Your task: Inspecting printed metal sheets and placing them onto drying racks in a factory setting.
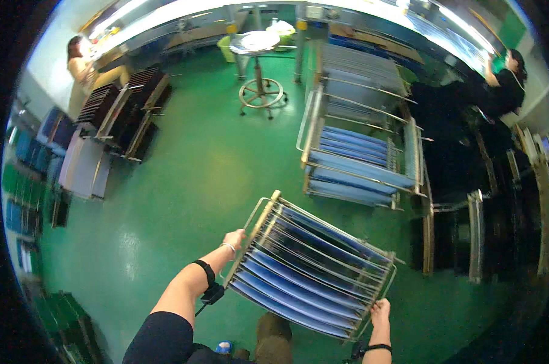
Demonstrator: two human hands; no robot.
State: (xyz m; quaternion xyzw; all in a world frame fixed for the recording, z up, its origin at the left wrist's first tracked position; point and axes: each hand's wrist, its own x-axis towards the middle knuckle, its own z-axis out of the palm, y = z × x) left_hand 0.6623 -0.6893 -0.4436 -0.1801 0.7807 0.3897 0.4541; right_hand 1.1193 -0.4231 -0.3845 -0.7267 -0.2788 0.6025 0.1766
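Observation:
A slotted metal rack [330, 238] hangs tilted in front of me, with several bluish thin sheets [295, 284] standing in its slots. My left hand [234, 238] is closed round the wire handle at the rack's left end. At the right end, lower in the picture, my right hand [380, 310] grips the other handle. The rack is held above the green floor, its left end farther from me than its right. Dark straps with small black boxes sit on both of my forearms.
A larger metal rack [362, 159] with blue sheets stands ahead to the right. Dark racks [126, 115] stand at the left. A round stool [259, 82] is far ahead by the long lit bench. Two people sit at the bench, one on each side. Dark frames [475, 236] line the right.

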